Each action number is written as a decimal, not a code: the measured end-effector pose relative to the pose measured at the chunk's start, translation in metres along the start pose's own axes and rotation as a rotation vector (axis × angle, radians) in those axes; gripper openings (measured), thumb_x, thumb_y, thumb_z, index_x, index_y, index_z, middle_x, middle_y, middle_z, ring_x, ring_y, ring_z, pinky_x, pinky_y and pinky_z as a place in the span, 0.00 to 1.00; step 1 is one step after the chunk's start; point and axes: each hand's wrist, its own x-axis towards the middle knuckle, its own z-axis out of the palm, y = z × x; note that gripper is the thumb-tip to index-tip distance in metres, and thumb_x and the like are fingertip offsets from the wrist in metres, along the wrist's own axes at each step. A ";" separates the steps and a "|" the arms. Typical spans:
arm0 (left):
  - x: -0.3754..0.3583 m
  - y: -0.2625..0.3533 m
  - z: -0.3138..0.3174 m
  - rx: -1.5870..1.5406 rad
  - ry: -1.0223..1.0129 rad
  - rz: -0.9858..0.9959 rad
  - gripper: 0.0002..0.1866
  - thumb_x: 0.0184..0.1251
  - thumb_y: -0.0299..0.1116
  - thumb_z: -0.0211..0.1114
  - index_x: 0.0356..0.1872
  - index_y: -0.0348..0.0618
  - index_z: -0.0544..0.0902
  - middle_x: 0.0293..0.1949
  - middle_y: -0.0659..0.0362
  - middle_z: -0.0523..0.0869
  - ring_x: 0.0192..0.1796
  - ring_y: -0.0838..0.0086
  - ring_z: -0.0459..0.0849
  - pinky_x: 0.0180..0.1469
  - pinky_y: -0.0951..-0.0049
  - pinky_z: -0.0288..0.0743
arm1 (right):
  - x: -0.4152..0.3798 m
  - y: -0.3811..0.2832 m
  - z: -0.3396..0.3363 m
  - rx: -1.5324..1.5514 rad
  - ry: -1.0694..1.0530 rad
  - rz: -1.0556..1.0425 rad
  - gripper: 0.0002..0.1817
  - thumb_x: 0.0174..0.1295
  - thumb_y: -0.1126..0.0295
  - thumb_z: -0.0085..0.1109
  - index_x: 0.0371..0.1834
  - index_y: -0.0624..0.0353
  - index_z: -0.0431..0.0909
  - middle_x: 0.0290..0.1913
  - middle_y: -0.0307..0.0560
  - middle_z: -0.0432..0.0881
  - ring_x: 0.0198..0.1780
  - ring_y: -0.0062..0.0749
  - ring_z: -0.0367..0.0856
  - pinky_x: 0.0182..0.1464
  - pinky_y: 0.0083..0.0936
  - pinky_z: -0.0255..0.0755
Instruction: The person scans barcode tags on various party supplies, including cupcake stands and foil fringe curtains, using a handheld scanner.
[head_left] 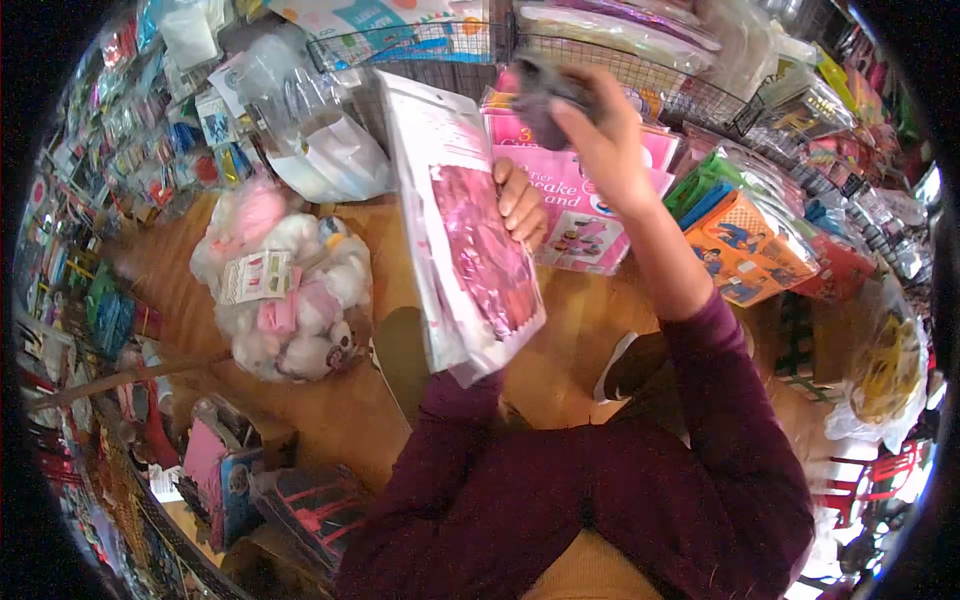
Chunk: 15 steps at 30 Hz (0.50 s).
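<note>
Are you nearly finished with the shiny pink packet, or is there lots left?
Done, it seems: the shiny pink packet is picked up. In hand: the left hand holds it, and the right hand grips a blurry dark thing beside it. Left, perhaps: putting both down, since both are up in the air. How many packets remain, I can't tell.

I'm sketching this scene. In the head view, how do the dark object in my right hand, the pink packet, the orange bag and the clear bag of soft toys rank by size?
Largest to smallest:
Clear bag of soft toys and pink packet: too alike to rank
Orange bag
Dark object
</note>
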 end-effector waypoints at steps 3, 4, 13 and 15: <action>0.007 0.003 -0.003 -0.076 -0.143 -0.156 0.11 0.66 0.35 0.44 0.42 0.39 0.67 0.31 0.54 0.74 0.33 0.66 0.73 0.34 0.64 0.72 | 0.013 0.002 0.047 0.036 -0.131 0.018 0.13 0.54 0.77 0.53 0.44 0.61 0.71 0.41 0.44 0.76 0.44 0.26 0.72 0.48 0.25 0.66; 0.009 0.007 -0.004 -0.060 -0.143 -0.164 0.12 0.66 0.36 0.44 0.42 0.39 0.67 0.31 0.54 0.74 0.33 0.66 0.73 0.34 0.64 0.72 | 0.010 0.002 0.058 -0.011 -0.167 -0.043 0.13 0.53 0.77 0.54 0.43 0.61 0.72 0.39 0.47 0.76 0.43 0.30 0.73 0.47 0.26 0.66; -0.019 0.035 -0.016 0.110 -0.109 -0.032 0.13 0.65 0.38 0.45 0.42 0.39 0.68 0.31 0.53 0.74 0.33 0.65 0.73 0.35 0.64 0.71 | -0.059 -0.034 0.074 -0.316 -0.448 -0.376 0.12 0.40 0.81 0.55 0.32 0.62 0.72 0.28 0.50 0.68 0.34 0.46 0.69 0.38 0.35 0.64; -0.026 0.037 -0.020 0.144 -0.095 -0.013 0.14 0.65 0.39 0.46 0.42 0.39 0.68 0.31 0.53 0.74 0.33 0.65 0.73 0.35 0.64 0.71 | -0.077 -0.045 0.067 -0.346 -0.492 -0.426 0.12 0.39 0.81 0.54 0.31 0.62 0.73 0.28 0.48 0.68 0.33 0.42 0.69 0.35 0.33 0.64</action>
